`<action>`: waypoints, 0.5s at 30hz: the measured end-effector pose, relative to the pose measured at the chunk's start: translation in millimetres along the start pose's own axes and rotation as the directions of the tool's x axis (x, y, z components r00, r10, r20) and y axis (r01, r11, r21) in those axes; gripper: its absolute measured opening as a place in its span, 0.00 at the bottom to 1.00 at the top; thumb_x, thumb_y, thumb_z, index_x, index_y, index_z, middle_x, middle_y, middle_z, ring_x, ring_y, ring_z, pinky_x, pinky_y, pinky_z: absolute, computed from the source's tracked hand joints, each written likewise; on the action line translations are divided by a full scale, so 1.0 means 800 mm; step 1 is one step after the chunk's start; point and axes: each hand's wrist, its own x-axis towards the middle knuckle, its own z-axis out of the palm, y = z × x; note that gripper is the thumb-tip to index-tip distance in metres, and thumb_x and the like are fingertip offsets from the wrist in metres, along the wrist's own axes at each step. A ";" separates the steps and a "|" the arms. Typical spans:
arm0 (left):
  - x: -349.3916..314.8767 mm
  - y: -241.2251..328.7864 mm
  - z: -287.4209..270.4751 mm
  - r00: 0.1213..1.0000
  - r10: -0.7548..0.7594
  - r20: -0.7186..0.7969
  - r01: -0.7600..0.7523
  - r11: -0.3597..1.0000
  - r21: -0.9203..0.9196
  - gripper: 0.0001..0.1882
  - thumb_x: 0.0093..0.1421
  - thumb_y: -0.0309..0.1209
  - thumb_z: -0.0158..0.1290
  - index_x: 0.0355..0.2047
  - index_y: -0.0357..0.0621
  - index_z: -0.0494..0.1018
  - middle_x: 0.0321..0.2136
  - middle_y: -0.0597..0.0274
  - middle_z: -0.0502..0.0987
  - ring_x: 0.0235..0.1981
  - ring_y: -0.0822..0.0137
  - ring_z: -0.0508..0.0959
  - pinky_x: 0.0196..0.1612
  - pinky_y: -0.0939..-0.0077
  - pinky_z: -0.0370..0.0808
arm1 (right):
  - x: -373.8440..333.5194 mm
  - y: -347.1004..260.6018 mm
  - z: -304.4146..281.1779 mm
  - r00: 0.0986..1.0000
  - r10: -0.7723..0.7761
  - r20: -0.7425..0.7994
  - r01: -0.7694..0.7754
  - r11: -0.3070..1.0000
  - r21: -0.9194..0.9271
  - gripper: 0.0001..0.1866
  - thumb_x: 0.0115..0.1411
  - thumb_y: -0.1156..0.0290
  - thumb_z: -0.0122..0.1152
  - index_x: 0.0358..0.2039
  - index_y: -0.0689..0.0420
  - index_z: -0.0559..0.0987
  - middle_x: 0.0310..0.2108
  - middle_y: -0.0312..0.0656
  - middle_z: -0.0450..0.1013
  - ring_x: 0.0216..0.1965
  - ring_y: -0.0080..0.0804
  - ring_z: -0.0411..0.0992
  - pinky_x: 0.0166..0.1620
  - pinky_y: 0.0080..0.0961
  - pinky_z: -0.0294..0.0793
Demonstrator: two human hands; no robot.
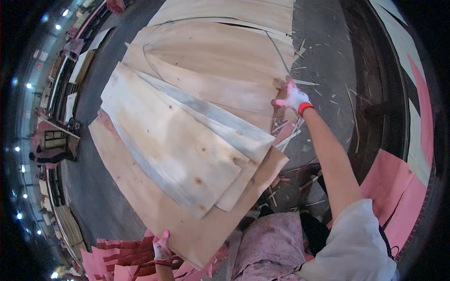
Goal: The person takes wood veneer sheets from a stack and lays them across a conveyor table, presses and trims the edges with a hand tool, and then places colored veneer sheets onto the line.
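Several thin, pale wood veneer sheets (168, 136) lie fanned out and slanted across the middle, with a few dark knots. My left hand (161, 247), in a white glove with pink-stained fingers, is at the lower edge of the tan bottom veneer sheet (140, 192). Its thumb shows at that edge, while the other fingers are partly hidden. Farther off, my right hand (296, 97), gloved alike with a red cuff, reaches to the right edge of the larger veneer stack (215, 51). Its fingers are spread, and nothing shows gripped in them.
A thin dark strap (277, 49) runs over the far stack. Wood splinters (300, 51) litter the grey floor on the right. Pink sheets (384, 182) lean at the right, and a pile of pink-edged sheets (117, 257) stands at the lower left. Another person (54, 157) is far left.
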 end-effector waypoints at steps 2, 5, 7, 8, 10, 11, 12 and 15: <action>-0.002 -0.001 0.001 0.999 0.026 -0.032 -0.025 0.999 0.030 0.20 0.55 0.26 0.56 0.48 0.36 0.69 0.41 0.56 0.76 0.38 0.59 0.78 0.42 0.63 0.77 | 0.005 -0.039 -0.020 0.959 0.082 0.273 -0.055 0.993 -0.104 0.46 0.43 0.48 0.66 0.59 0.58 0.62 0.53 0.52 0.65 0.49 0.45 0.69 0.50 0.36 0.70; 0.013 -0.006 -0.020 0.999 0.020 -0.040 -0.018 0.999 0.046 0.20 0.55 0.26 0.56 0.48 0.36 0.69 0.41 0.57 0.77 0.37 0.59 0.78 0.41 0.62 0.78 | -0.025 -0.018 -0.008 0.588 0.036 0.808 -0.373 0.899 0.231 0.29 0.46 0.47 0.65 0.42 0.55 0.77 0.32 0.41 0.77 0.30 0.32 0.76 0.32 0.27 0.75; 0.001 -0.003 -0.029 0.999 -0.026 -0.046 0.027 0.999 0.037 0.19 0.55 0.26 0.56 0.48 0.36 0.69 0.40 0.57 0.77 0.37 0.58 0.78 0.41 0.62 0.78 | -0.102 -0.028 -0.013 0.320 -0.207 0.924 -0.466 0.815 0.344 0.23 0.46 0.47 0.67 0.33 0.53 0.80 0.25 0.36 0.75 0.22 0.24 0.73 0.24 0.21 0.71; -0.004 0.009 -0.010 1.000 -0.010 -0.020 0.010 1.000 -0.006 0.19 0.55 0.26 0.56 0.47 0.37 0.69 0.40 0.57 0.77 0.37 0.58 0.78 0.41 0.62 0.78 | -0.136 -0.013 -0.012 0.220 -0.073 0.973 -0.510 0.842 0.179 0.21 0.46 0.49 0.68 0.31 0.53 0.80 0.23 0.36 0.75 0.20 0.24 0.72 0.24 0.21 0.70; 0.002 0.013 0.005 1.000 0.016 0.013 -0.015 0.999 -0.048 0.18 0.55 0.25 0.56 0.47 0.37 0.70 0.40 0.57 0.77 0.36 0.58 0.78 0.41 0.62 0.78 | -0.186 0.037 0.020 0.242 0.079 0.967 -0.515 0.855 0.059 0.22 0.43 0.54 0.71 0.32 0.57 0.79 0.22 0.37 0.75 0.19 0.27 0.71 0.21 0.25 0.69; 0.010 0.007 -0.003 0.999 0.043 -0.022 -0.043 0.999 0.002 0.18 0.55 0.25 0.56 0.47 0.37 0.70 0.40 0.57 0.77 0.36 0.58 0.78 0.41 0.62 0.78 | -0.194 0.057 0.033 0.410 0.151 0.900 -0.587 0.798 0.134 0.20 0.44 0.56 0.71 0.31 0.57 0.79 0.21 0.37 0.75 0.20 0.26 0.71 0.23 0.26 0.70; 0.012 0.006 -0.004 0.995 0.071 -0.062 -0.068 0.996 0.056 0.18 0.55 0.24 0.56 0.47 0.38 0.70 0.40 0.56 0.77 0.36 0.58 0.78 0.41 0.62 0.78 | -0.198 0.063 0.039 0.549 0.231 0.803 -0.638 0.737 0.224 0.18 0.44 0.58 0.71 0.30 0.57 0.78 0.20 0.36 0.74 0.20 0.25 0.72 0.24 0.27 0.71; 0.001 0.007 -0.004 0.994 0.109 0.004 -0.109 0.994 0.007 0.19 0.53 0.23 0.56 0.47 0.37 0.70 0.40 0.57 0.77 0.37 0.60 0.78 0.42 0.64 0.77 | -0.163 0.069 0.048 0.755 0.480 0.446 -0.619 0.747 0.243 0.19 0.45 0.56 0.67 0.31 0.58 0.79 0.21 0.41 0.76 0.21 0.33 0.75 0.27 0.34 0.74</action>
